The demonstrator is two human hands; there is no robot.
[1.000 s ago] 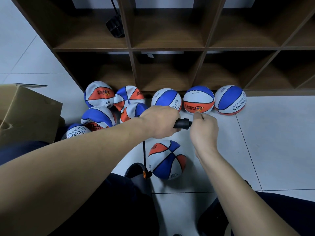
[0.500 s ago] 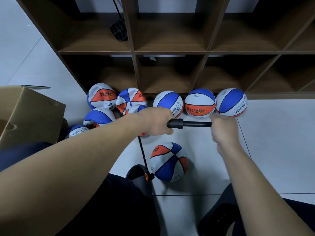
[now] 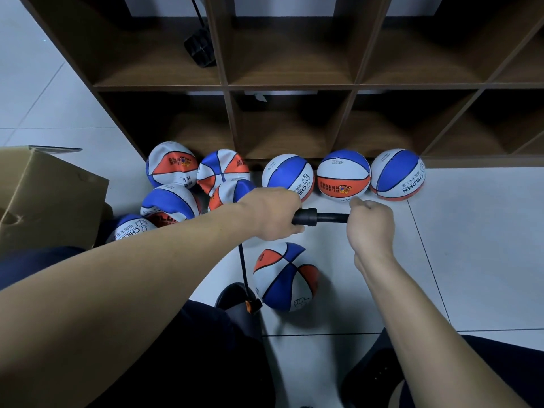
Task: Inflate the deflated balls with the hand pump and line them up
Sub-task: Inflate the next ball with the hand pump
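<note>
Above the red-white-blue rubber ball, left hand grips the black plastic pump — right hand clasps its rod; brown cardboard box leftward.

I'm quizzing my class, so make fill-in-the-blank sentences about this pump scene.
1. The left hand grips the ____ body.
2. The hose leads to the ball lying on the ____.
3. ____ round balls line the shelf base, right of the saggy ones.
Missing: pump; floor; three
</note>
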